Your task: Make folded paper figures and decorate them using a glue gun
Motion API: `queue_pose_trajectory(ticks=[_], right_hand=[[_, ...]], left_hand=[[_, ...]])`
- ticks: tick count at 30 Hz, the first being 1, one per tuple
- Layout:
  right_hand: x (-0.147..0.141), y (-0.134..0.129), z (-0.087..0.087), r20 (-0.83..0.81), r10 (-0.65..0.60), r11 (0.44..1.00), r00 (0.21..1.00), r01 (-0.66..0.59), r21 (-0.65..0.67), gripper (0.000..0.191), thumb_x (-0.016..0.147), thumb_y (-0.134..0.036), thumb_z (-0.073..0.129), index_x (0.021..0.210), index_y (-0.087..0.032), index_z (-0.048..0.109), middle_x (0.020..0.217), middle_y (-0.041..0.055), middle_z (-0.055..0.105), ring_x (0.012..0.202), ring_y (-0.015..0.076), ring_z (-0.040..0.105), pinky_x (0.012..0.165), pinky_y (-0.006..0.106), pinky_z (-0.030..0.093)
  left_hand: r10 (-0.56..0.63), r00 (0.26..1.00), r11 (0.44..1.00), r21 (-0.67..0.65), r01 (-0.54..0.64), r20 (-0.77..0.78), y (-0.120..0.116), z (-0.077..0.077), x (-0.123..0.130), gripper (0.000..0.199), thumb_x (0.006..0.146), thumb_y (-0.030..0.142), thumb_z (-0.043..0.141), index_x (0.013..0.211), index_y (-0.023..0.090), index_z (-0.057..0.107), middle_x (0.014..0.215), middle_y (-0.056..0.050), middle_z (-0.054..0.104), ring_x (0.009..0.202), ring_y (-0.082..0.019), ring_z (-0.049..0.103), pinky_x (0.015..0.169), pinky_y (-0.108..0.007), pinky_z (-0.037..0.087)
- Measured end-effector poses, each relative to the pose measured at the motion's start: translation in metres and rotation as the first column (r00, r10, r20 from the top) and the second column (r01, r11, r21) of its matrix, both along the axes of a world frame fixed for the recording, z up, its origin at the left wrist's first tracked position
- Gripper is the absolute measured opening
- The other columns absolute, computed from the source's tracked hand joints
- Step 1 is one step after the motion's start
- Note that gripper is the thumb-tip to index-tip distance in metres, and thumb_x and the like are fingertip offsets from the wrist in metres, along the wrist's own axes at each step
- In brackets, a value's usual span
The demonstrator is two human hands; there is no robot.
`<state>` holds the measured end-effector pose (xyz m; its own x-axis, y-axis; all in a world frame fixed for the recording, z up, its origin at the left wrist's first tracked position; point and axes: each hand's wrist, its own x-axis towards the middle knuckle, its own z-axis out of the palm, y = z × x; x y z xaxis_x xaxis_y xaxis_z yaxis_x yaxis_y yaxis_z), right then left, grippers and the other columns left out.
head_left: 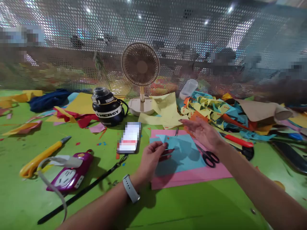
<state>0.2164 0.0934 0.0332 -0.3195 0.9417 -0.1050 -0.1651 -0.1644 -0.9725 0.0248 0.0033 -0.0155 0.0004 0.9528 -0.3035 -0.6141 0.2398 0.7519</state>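
Note:
On the green table a sheet of light blue paper (pixel 182 159) lies over pink paper (pixel 203 174). The thumb and forefinger of my left hand (pixel 153 156) pinch the blue sheet near its upper left corner, where a small flap is raised. My right hand (pixel 203 132) hovers past the sheet's upper right edge, fingers stretched out, holding nothing. Black-handled scissors (pixel 210 158) rest on the papers below my right wrist, their blades partly hidden. Orange paper (pixel 198 115) lies just behind my right hand.
A phone (pixel 129 137), a dark flask (pixel 106 108) and a fan (pixel 140 65) stand or lie beyond my left hand. At left are a yellow cutter (pixel 43 156) and a purple power bank (pixel 72 172). Paper scraps (pixel 216 108) heap at back right, near a red-handled tool (pixel 240 140).

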Motion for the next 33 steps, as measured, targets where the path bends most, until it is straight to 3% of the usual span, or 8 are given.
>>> queue_pose_trajectory(ticks=[4, 10, 15, 19, 23, 26, 29, 33], right_hand=[[-0.002, -0.026, 0.001, 0.078, 0.027, 0.992, 0.997, -0.037, 0.125, 0.042, 0.088, -0.056, 0.046, 0.1, -0.027, 0.073, 0.127, 0.0013, 0.063, 0.137, 0.0221, 0.035, 0.117, 0.045, 0.012], [-0.015, -0.055, -0.009, 0.415, 0.056, 0.923, 0.908, -0.206, 0.326, 0.047, 0.094, -0.057, 0.032, 0.119, -0.034, 0.064, 0.142, -0.0017, 0.049, 0.138, 0.0231, 0.032, 0.116, 0.052, 0.014], [-0.023, -0.063, -0.011, 0.586, -0.046, 0.879, 0.809, -0.245, 0.408, 0.048, 0.092, -0.059, 0.036, 0.127, -0.034, 0.058, 0.148, 0.0013, 0.042, 0.142, 0.0253, 0.022, 0.113, 0.052, 0.022], [-0.02, -0.055, -0.016, 0.603, -0.247, 0.802, 0.758, -0.189, 0.566, 0.039, 0.088, -0.052, 0.052, 0.117, -0.029, 0.065, 0.136, 0.0058, 0.054, 0.133, 0.0266, 0.04, 0.11, 0.048, 0.03], [-0.012, -0.042, -0.013, 0.709, -0.176, 0.862, 0.683, -0.242, 0.446, 0.036, 0.081, -0.05, 0.063, 0.104, -0.022, 0.065, 0.113, 0.0069, 0.066, 0.107, 0.0244, 0.059, 0.094, 0.04, 0.044], [-0.011, -0.037, -0.007, 0.765, -0.099, 0.899, 0.636, -0.274, 0.343, 0.032, 0.076, -0.049, 0.067, 0.086, -0.02, 0.063, 0.089, 0.0029, 0.068, 0.083, 0.02, 0.063, 0.076, 0.032, 0.048], [-0.013, -0.035, -0.005, 0.75, -0.06, 0.92, 0.658, -0.255, 0.297, 0.027, 0.076, -0.046, 0.066, 0.076, -0.02, 0.061, 0.075, 0.0, 0.065, 0.071, 0.0163, 0.06, 0.065, 0.027, 0.045], [-0.014, -0.036, -0.01, 0.708, -0.076, 0.911, 0.703, -0.241, 0.336, 0.024, 0.078, -0.043, 0.062, 0.071, -0.02, 0.062, 0.07, -0.0001, 0.065, 0.069, 0.0156, 0.059, 0.065, 0.026, 0.044]], left_hand=[[-0.014, 1.0, 0.999, -0.032, 0.014, 0.014, -0.002, 0.0, 0.001, 0.036, 0.056, 0.031, 0.088, 0.074, 0.015, 0.062, 0.071, 0.0, 0.07, 0.071, -0.019, 0.072, 0.061, -0.025, 0.056], [-0.018, 0.996, 0.999, -0.036, 0.021, 0.083, -0.005, 0.001, 0.0, 0.035, 0.056, 0.028, 0.089, 0.076, 0.014, 0.064, 0.074, -0.002, 0.071, 0.074, -0.02, 0.072, 0.06, -0.023, 0.056], [-0.009, 0.995, 0.999, -0.047, 0.013, 0.095, -0.004, 0.002, 0.0, 0.035, 0.054, 0.027, 0.089, 0.075, 0.014, 0.064, 0.074, -0.002, 0.071, 0.072, -0.018, 0.072, 0.06, -0.023, 0.056], [0.01, 0.997, 0.998, -0.062, -0.006, 0.076, -0.004, 0.003, 0.001, 0.036, 0.054, 0.028, 0.089, 0.074, 0.014, 0.063, 0.072, -0.001, 0.07, 0.07, -0.018, 0.071, 0.058, -0.022, 0.056], [-0.019, 0.999, 0.999, -0.041, 0.02, 0.042, -0.006, 0.004, 0.002, 0.035, 0.056, 0.031, 0.088, 0.075, 0.015, 0.063, 0.071, 0.0, 0.07, 0.071, -0.018, 0.071, 0.059, -0.023, 0.056], [-0.051, 0.999, 0.998, -0.022, 0.051, 0.007, -0.006, 0.004, 0.003, 0.034, 0.057, 0.032, 0.087, 0.074, 0.015, 0.064, 0.071, 0.0, 0.07, 0.073, -0.018, 0.071, 0.061, -0.023, 0.056], [-0.07, 0.997, 0.997, -0.026, 0.069, -0.018, -0.007, 0.005, 0.003, 0.034, 0.057, 0.033, 0.087, 0.074, 0.015, 0.064, 0.07, 0.0, 0.07, 0.072, -0.017, 0.071, 0.061, -0.023, 0.056], [-0.071, 0.997, 0.997, -0.038, 0.07, -0.034, -0.006, 0.003, 0.002, 0.035, 0.055, 0.034, 0.088, 0.073, 0.015, 0.064, 0.069, 0.0, 0.07, 0.07, -0.016, 0.07, 0.058, -0.02, 0.055]])
